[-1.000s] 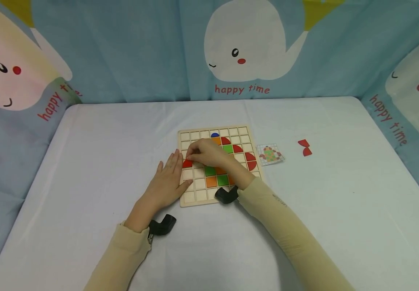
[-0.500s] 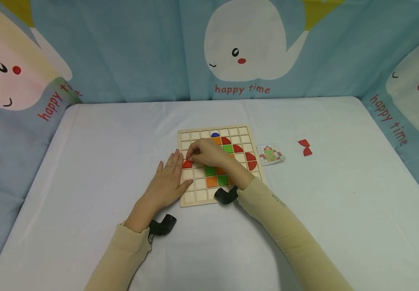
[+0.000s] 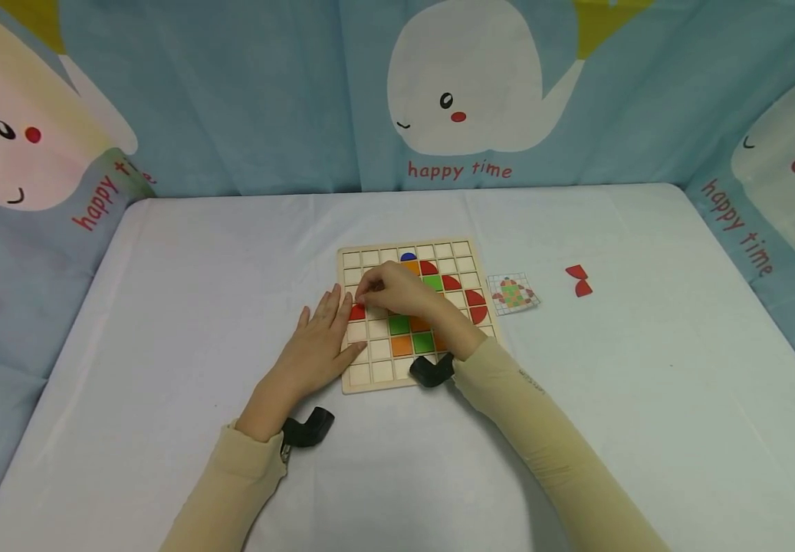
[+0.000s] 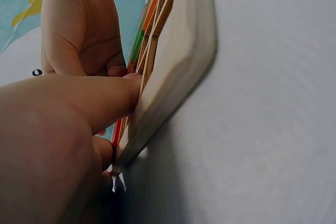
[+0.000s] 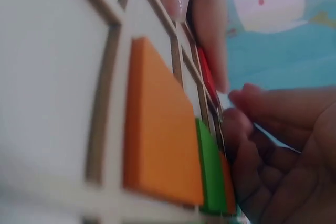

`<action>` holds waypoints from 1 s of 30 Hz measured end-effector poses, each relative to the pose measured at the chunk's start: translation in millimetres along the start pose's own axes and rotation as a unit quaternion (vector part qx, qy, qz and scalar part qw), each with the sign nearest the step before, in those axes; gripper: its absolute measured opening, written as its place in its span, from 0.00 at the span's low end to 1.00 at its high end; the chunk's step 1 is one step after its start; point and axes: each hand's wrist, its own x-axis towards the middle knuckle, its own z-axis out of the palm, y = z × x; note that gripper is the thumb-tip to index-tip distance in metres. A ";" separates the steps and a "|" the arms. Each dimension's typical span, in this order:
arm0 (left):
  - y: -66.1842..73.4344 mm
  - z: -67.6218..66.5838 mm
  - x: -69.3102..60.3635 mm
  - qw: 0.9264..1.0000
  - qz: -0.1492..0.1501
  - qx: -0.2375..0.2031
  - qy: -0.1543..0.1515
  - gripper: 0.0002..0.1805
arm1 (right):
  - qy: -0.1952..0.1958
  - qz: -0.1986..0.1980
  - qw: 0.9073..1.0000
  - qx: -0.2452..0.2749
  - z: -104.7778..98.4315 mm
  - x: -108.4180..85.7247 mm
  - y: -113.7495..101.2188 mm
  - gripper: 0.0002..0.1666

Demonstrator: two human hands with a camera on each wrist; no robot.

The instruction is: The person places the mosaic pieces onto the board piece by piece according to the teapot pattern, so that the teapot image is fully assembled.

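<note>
A wooden grid board point(image 3: 369, 376) with orange, green, red and blue tiles lies mid-table in the head view. My left hand point(image 3: 310, 353) rests with straight fingers along its left edge, thumb over the lower-left cells. A red quarter-circle tile point(image 3: 357, 313) sits in a left-edge cell beside those fingertips. My right hand point(image 3: 400, 290) reaches across the board, its thumb and index finger pinched at that tile's upper right corner; the fingertips partly hide the contact. The right wrist view shows an orange tile point(image 5: 163, 129), a green tile point(image 5: 211, 169) and the red tile's edge point(image 5: 207, 74).
A small pattern card point(image 3: 513, 294) lies just right of the board. Further right are two loose red tiles point(image 3: 582, 287). White cloth point(image 3: 162, 322) covers the table, and a blue whale-print curtain point(image 3: 287, 100) hangs behind it.
My left fingertips have shifted slightly right over the board's edge. The red tile and my right fingertips have moved only a tiny bit to the right.
</note>
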 end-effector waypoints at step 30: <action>3.5 0.6 0.0 1.000 -0.010 0.003 0.000 0.44 | 0.103 -0.008 0.982 0.158 -41.3 -67.2 29.7 0.08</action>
